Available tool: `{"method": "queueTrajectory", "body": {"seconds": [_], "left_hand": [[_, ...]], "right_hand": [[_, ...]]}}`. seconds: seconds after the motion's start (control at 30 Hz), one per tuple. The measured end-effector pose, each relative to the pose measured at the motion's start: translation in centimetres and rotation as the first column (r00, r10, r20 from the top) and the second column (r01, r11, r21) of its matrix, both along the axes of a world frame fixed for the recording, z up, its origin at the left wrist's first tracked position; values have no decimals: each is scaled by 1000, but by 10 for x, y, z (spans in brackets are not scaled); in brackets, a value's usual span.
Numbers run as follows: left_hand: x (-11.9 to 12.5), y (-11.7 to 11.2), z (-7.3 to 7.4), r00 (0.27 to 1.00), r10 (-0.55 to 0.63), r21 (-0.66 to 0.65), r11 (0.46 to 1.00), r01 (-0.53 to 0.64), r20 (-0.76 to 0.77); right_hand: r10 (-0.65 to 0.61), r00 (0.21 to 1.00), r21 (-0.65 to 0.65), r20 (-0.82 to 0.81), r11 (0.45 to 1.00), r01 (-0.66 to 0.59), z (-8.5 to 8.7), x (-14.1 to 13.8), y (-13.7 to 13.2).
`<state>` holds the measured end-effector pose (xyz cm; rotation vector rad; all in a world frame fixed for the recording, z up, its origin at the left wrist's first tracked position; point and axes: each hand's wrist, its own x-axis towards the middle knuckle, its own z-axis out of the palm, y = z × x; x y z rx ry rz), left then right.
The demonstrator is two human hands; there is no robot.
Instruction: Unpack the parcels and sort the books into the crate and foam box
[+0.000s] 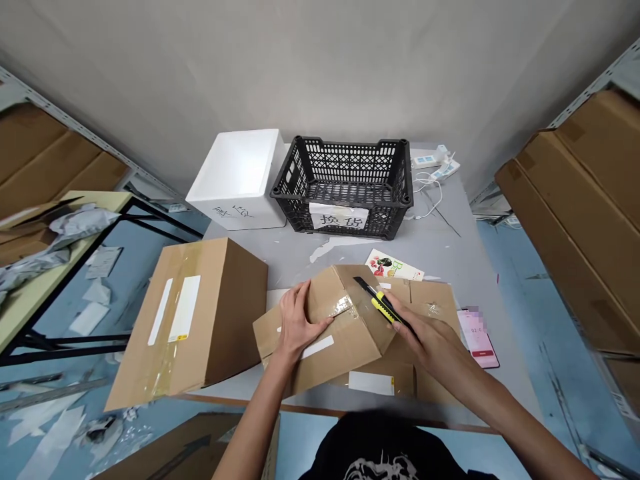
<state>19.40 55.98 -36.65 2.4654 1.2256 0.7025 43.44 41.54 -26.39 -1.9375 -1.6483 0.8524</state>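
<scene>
A taped cardboard box (345, 347) lies tilted on the grey table in front of me, resting on a flattened piece of cardboard (430, 300). My left hand (297, 320) lies flat on the box's left side, fingers spread, pressing it down. My right hand (430, 337) is closed round a yellow and black utility knife (377, 300). The knife's blade end rests on the box's top near the clear tape seam.
A bigger sealed cardboard box (187, 320) stands at the left, overhanging the table edge. Behind are a white foam box (240, 177) and a black plastic crate (345, 187) with a paper label. A phone (480, 337), a printed leaflet (395, 267) and chargers (435, 163) lie to the right. Shelves with cartons (585, 200) flank both sides.
</scene>
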Motion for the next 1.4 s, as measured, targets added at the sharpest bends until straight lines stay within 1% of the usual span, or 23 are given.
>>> {"method": "queueTrajectory", "body": {"seconds": [0.1, 0.23, 0.4, 0.5, 0.87, 1.1, 1.23, 1.4], "left_hand": [[-2, 0, -3, 999, 10, 22, 1000, -10, 37], [-5, 0, -3, 998, 14, 38, 999, -16, 66], [-6, 1, -5, 996, 14, 62, 998, -20, 93], [-7, 1, -6, 995, 16, 63, 998, -22, 96], [-7, 2, -9, 997, 47, 23, 999, -49, 64], [-7, 2, -9, 994, 35, 71, 997, -42, 99], [-6, 1, -9, 995, 55, 42, 997, -59, 86], [-3, 0, -11, 995, 57, 51, 997, -62, 79]], "right_hand": [[90, 994, 22, 55, 996, -92, 5, -7, 10], [133, 988, 3, 77, 991, -133, 9, -17, 17], [144, 978, 14, 152, 989, -148, 15, -22, 14], [149, 974, 46, 168, 986, -159, 16, -23, 11], [83, 979, 75, 188, 992, -99, 16, -27, 7], [131, 952, 48, 277, 988, -149, 23, -30, 5], [157, 925, 62, 346, 980, -190, 21, -29, 1], [152, 922, 81, 357, 978, -193, 19, -29, -6]]}}
